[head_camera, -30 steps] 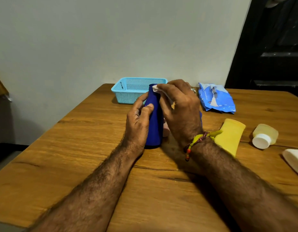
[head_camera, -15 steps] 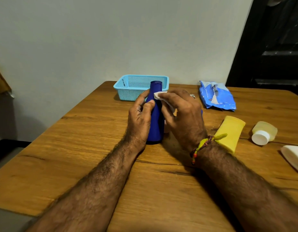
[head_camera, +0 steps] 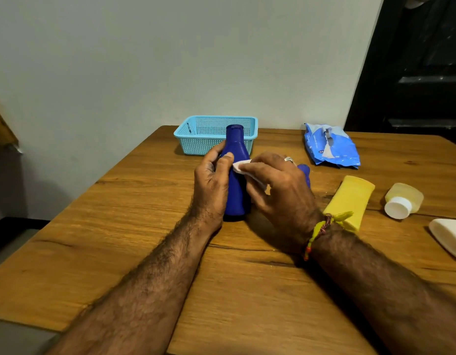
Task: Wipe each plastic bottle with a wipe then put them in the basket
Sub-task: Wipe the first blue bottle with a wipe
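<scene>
A dark blue plastic bottle (head_camera: 236, 149) stands upright on the wooden table (head_camera: 119, 226). My left hand (head_camera: 211, 183) grips its left side, thumb on the front. My right hand (head_camera: 280, 190) holds a white wipe (head_camera: 241, 167) and presses it against the bottle's middle. Behind the bottle sits the light blue mesh basket (head_camera: 196, 139), with nothing visible inside. A second blue bottle (head_camera: 305, 172) shows only partly behind my right hand. To the right lie a yellow bottle (head_camera: 350, 198), a small pale yellow bottle with a white cap (head_camera: 403, 199) and a white bottle (head_camera: 449, 237).
A blue pack of wipes (head_camera: 329, 148) lies at the back right of the table. A pale wall runs behind the table, and a dark doorway (head_camera: 414, 73) is at the right. The table's left edge drops to a dark floor.
My right hand has slid the wipe down from the bottle's cap to its middle, uncovering the cap. My left hand keeps its grip on the bottle.
</scene>
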